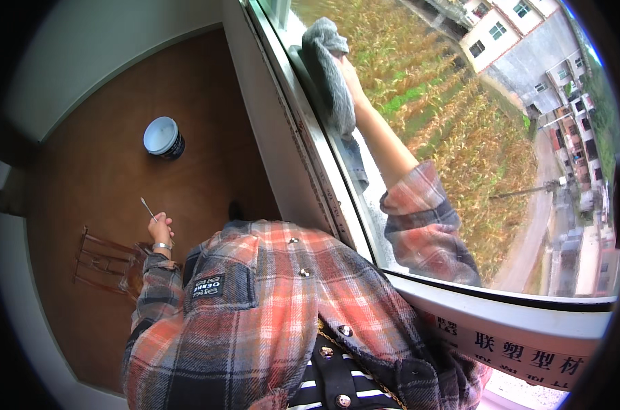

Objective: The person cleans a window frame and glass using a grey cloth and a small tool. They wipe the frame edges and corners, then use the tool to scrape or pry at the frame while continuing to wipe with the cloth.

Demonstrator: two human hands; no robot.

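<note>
My right hand (346, 77) is shut on a grey cloth (330, 77), which hangs down beside the white window frame (315, 123). The forearm and its plaid sleeve appear to be seen through the window's glass pane. At the left, low over the brown floor, my left hand (160, 228) is shut on a thin tool (147, 209) with a pale metal-looking tip, perhaps a screwdriver; its handle is mostly hidden in the fingers. A bracelet circles that wrist.
A white-rimmed bucket (162, 136) stands on the brown floor (105, 169). A wooden chair (105, 261) is beside my left arm. Printed film covers the lower window frame (515, 348). Beyond the glass lie a field of dry crops (474, 169), a road and buildings.
</note>
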